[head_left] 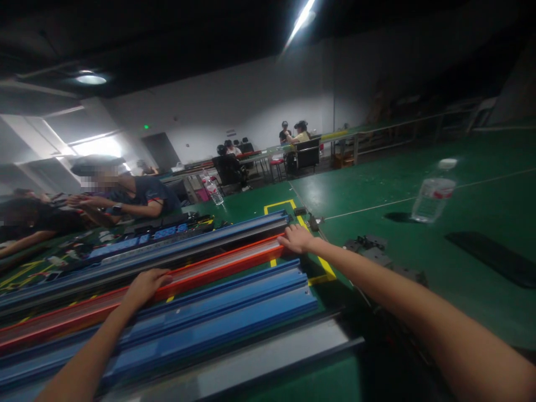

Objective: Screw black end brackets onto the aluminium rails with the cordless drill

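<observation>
A long red rail, channel-shaped with a paler strip along its top, lies across the green table. Near its right end my right hand is closed over it, fingers bent around the edge. Further left along the same rail rests my left hand, its fingers curled over the near side. Blue rails lie parallel on the near side, with a grey rail with dark edges closest to me. Beyond the red rail are a black rail and another blue rail.
Yellow tape marks a rectangle on the green table. To the right stand a water bottle and a dark flat object; dark small parts lie nearer. A co-worker sits across the table, by another bottle.
</observation>
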Action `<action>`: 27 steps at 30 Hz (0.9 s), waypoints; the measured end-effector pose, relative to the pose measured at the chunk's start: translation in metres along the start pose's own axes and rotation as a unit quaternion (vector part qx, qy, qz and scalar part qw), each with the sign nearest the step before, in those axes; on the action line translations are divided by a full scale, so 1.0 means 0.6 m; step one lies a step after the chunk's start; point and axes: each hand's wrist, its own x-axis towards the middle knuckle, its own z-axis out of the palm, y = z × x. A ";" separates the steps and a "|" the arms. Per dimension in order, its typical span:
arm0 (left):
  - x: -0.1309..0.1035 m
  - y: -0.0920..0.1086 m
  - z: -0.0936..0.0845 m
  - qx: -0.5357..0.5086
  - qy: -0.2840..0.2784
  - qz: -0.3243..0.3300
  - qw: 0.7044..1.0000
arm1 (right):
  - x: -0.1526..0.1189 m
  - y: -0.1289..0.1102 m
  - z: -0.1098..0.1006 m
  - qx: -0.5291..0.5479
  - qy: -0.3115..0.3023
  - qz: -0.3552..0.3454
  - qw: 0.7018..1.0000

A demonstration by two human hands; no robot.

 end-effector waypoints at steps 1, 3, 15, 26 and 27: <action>0.004 0.000 0.001 0.003 -0.001 0.002 1.000 | 0.003 0.002 0.001 0.000 0.003 0.001 1.000; 0.011 0.000 0.002 0.009 -0.002 0.006 1.000 | 0.008 0.005 0.005 0.000 0.009 0.002 1.000; 0.031 0.019 -0.013 0.110 0.081 0.001 0.991 | 0.037 0.017 0.024 -0.011 0.059 -0.014 0.998; 0.051 0.028 -0.011 0.164 0.107 -0.027 0.980 | 0.077 0.033 0.046 -0.013 0.028 -0.032 0.999; 0.053 0.028 -0.012 0.164 0.105 -0.029 0.980 | 0.078 0.032 0.046 -0.014 0.028 -0.034 0.999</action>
